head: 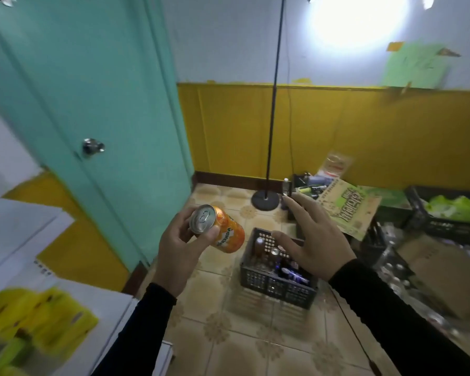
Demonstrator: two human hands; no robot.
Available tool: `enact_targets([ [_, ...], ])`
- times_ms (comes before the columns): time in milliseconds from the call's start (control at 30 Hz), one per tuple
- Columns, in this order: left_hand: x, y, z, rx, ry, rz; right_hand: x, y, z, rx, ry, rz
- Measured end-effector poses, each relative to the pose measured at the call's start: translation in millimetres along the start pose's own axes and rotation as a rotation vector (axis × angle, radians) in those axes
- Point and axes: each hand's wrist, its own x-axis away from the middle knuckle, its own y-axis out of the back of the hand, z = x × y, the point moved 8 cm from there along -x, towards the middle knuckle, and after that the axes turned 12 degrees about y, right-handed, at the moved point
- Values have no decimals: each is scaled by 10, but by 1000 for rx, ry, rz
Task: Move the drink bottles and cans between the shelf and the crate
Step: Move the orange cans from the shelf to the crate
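Head view: my left hand (pixel 178 246) grips an orange aluminium can (pixel 219 229), fingers and thumb curled around its upper end; the label reads "MIRINDA" and the silver pull-tab lid faces the camera. The can is tilted, held in the air to the left of the crate (pixel 278 278) and above the floor (pixel 244 346). My right hand (pixel 314 240) hovers over the crate with fingers straight and spread, holding nothing. The crate is dark perforated plastic, rectangular, standing on the floor; it holds several cans and bottles whose labels are too blurred to read. The floor is glossy beige tile with a floral pattern. Behind the crate stands a black lamp pole (pixel 273 109) on a round base, beside a printed green-and-tan cardboard box (pixel 350 210). The wall is yellow below, white above; a teal door (pixel 98 109) with a metal knob (pixel 92 147) stands left.
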Motion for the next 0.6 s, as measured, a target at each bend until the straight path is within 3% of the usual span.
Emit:
enact_targets([
  [267,-965,-939,422,-108,96,159,-5,-335,-1127,14,-186,80],
  [600,-2690,-1821,1464,-349,219,357,-224,-1415,-2430,24,-445,204],
])
